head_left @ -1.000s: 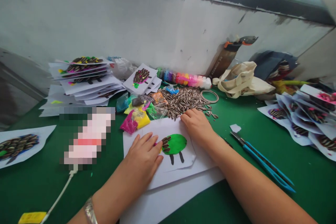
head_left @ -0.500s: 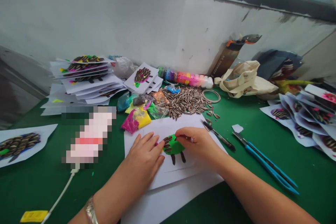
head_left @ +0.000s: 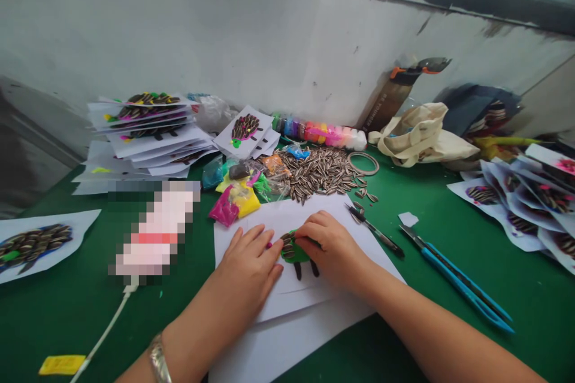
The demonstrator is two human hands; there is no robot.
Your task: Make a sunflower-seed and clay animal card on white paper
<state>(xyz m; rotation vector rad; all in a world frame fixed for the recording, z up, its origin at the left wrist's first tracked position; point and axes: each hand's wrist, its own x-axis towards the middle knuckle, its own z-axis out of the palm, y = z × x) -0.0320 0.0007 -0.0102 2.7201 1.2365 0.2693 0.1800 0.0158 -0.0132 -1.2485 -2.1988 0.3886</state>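
Observation:
My left hand [head_left: 249, 263] lies flat on the white paper [head_left: 274, 305], its fingers stretched out and holding nothing. Beside its fingertips is a green clay shape [head_left: 291, 252] with several striped sunflower seeds [head_left: 288, 245] stuck on its left part and two dark legs [head_left: 298, 271] below. My right hand [head_left: 332, 245] reaches in from the right, thumb and finger pinched at the top of the green clay. A sunflower seed is between those fingertips, mostly hidden by them. The right part of the clay is covered by this hand.
Behind the paper lie a heap of sunflower seeds [head_left: 321, 173] and bagged clay [head_left: 233, 200]. To the right are a pen [head_left: 377, 232] and blue tweezers [head_left: 458, 278]. Stacks of seed pictures [head_left: 153, 131] stand left and right; a blurred pink object [head_left: 153, 233] with a cable lies left.
My right hand has moved slightly left and lower over the green clay, bringing its pinched fingers beside the stuck seeds. My left hand stays in place on the paper.

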